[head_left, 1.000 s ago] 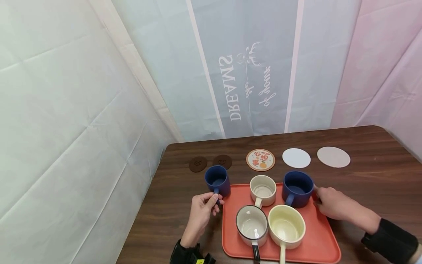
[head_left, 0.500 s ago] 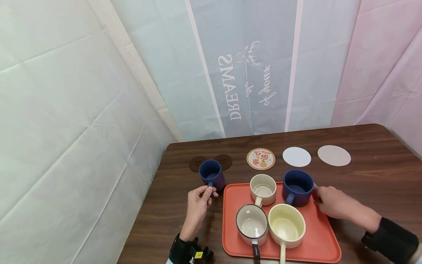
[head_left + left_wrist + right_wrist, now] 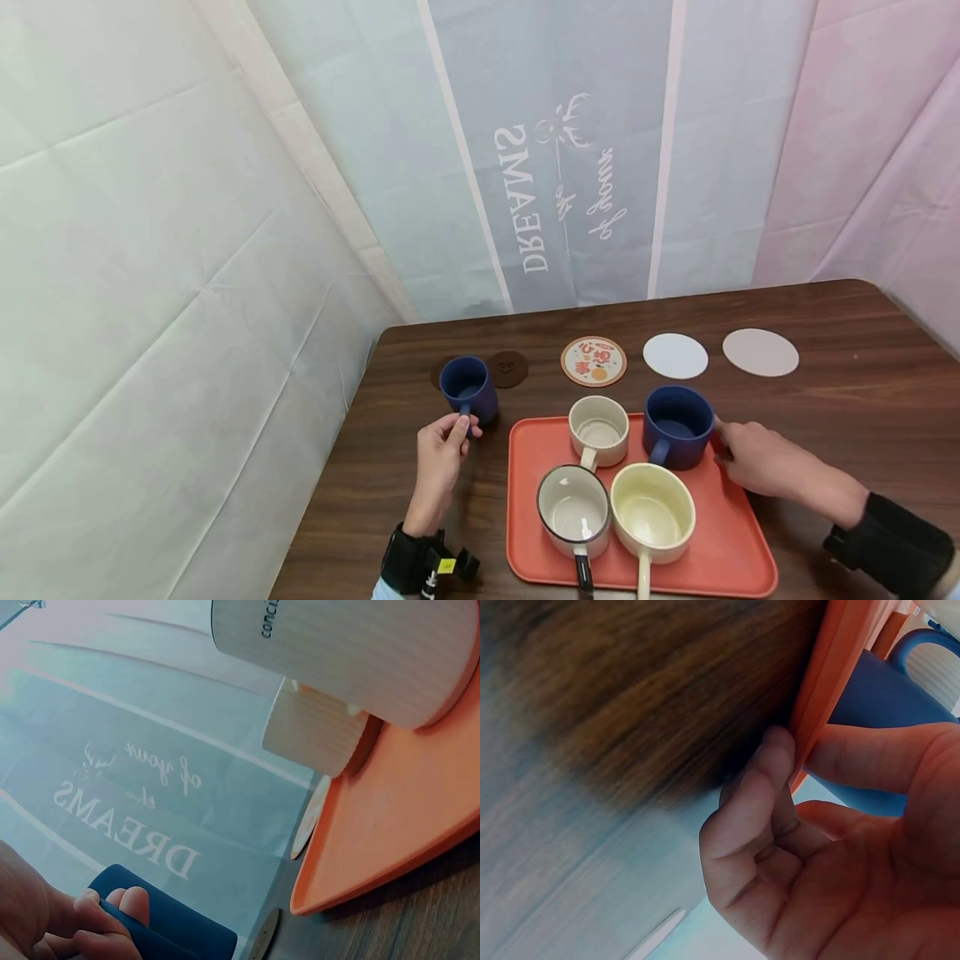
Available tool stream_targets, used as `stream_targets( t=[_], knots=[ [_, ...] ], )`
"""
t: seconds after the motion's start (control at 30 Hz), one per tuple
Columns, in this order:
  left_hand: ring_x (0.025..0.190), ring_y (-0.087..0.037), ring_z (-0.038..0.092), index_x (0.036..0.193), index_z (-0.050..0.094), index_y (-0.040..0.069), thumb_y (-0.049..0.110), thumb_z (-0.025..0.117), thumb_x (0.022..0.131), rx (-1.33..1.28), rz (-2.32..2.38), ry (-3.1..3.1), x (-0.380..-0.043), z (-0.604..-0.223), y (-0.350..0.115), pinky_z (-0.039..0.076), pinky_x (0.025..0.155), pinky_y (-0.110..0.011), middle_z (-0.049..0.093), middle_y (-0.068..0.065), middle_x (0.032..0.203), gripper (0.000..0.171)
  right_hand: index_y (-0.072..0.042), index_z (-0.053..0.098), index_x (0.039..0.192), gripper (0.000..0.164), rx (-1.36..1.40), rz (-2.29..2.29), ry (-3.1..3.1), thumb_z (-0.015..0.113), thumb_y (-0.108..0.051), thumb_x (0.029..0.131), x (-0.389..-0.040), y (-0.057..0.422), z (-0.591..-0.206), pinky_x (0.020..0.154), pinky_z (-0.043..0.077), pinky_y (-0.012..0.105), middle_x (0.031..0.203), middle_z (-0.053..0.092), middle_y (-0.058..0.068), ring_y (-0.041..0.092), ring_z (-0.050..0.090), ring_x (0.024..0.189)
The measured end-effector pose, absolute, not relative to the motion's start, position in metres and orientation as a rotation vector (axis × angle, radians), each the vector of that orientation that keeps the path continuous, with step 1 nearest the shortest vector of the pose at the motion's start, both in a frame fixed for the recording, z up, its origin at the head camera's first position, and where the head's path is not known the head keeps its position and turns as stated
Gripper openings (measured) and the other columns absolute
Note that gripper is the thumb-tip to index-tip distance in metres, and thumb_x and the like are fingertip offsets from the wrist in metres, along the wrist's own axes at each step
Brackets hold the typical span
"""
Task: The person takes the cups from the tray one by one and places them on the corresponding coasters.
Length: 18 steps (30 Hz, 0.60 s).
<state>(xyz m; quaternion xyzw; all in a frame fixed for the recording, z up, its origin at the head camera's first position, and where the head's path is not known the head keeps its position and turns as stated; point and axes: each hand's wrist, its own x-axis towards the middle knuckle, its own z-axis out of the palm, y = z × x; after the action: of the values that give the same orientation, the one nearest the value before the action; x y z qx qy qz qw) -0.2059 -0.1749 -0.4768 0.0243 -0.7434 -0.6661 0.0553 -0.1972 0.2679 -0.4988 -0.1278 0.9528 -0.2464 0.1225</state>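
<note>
My left hand (image 3: 441, 457) pinches the handle of a small blue mug (image 3: 474, 398), left of the orange-red tray (image 3: 720, 542). The mug stays upright and partly covers the left brown coaster (image 3: 438, 372) in the head view; the other brown coaster (image 3: 508, 369) shows beside it. In the left wrist view, thumb and fingers close round the handle of the blue mug (image 3: 187, 922). My right hand (image 3: 765, 462) grips the tray's right edge, the thumb over the rim (image 3: 826, 682) and the fingers curled beneath. Right by the thumb stands a larger blue mug (image 3: 677, 454).
On the tray also stand a ribbed cream mug (image 3: 611, 446), a black-rimmed white mug (image 3: 573, 533) and a pale yellow mug (image 3: 660, 533). Along the back of the table lie a printed coaster (image 3: 593, 362), a white coaster (image 3: 675, 357) and a pinkish coaster (image 3: 761, 353).
My left hand has carried the small blue mug off the tray's left edge, leftward and slightly back, over toward the left brown coaster. The right hand has stayed on the tray's edge.
</note>
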Motion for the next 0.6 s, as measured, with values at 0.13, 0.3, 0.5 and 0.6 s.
stream_targets(
  t=[0.13, 0.3, 0.5, 0.6],
  knots=[
    [0.065, -0.011, 0.048, 0.107, 0.070, -0.014, 0.012, 0.056, 0.111, 0.072, -1.990, -2.238, -0.209, -0.478, -0.178, 0.035, 0.055, -0.019, 0.070, -0.025, 0.090, 0.030, 0.015, 0.060, 0.122, 0.036, -0.379, -0.712, 2.773, 0.072, -0.003, 0.093, -0.198, 0.269, -0.498, 0.059, 0.050, 0.037, 0.070, 0.055, 0.004, 0.021, 0.056, 0.064],
    [0.067, -0.011, 0.049, 0.108, 0.070, -0.012, 0.014, 0.054, 0.112, 0.101, -1.956, -2.245, -0.214, -0.479, -0.181, 0.038, 0.057, -0.021, 0.070, -0.021, 0.092, 0.030, 0.015, 0.060, 0.122, 0.036, -0.382, -0.700, 2.768, 0.072, -0.003, 0.093, -0.198, 0.269, -0.497, 0.060, 0.049, 0.038, 0.073, 0.056, 0.005, 0.022, 0.056, 0.066],
    [0.068, -0.011, 0.049, 0.108, 0.069, -0.014, 0.012, 0.053, 0.112, 0.112, -1.911, -2.233, -0.222, -0.482, -0.186, 0.038, 0.058, -0.020, 0.071, -0.016, 0.088, 0.031, 0.017, 0.059, 0.124, 0.039, -0.374, -0.710, 2.760, 0.071, -0.003, 0.093, -0.198, 0.268, -0.497, 0.060, 0.049, 0.037, 0.072, 0.056, 0.004, 0.021, 0.056, 0.065],
    [0.066, -0.010, 0.049, 0.107, 0.069, -0.015, 0.011, 0.053, 0.112, 0.120, -1.888, -2.221, -0.227, -0.484, -0.189, 0.036, 0.057, -0.019, 0.070, -0.016, 0.086, 0.031, 0.018, 0.058, 0.125, 0.040, -0.366, -0.711, 2.759, 0.071, -0.003, 0.093, -0.198, 0.268, -0.497, 0.060, 0.050, 0.037, 0.071, 0.055, 0.004, 0.021, 0.056, 0.065]
  ],
)
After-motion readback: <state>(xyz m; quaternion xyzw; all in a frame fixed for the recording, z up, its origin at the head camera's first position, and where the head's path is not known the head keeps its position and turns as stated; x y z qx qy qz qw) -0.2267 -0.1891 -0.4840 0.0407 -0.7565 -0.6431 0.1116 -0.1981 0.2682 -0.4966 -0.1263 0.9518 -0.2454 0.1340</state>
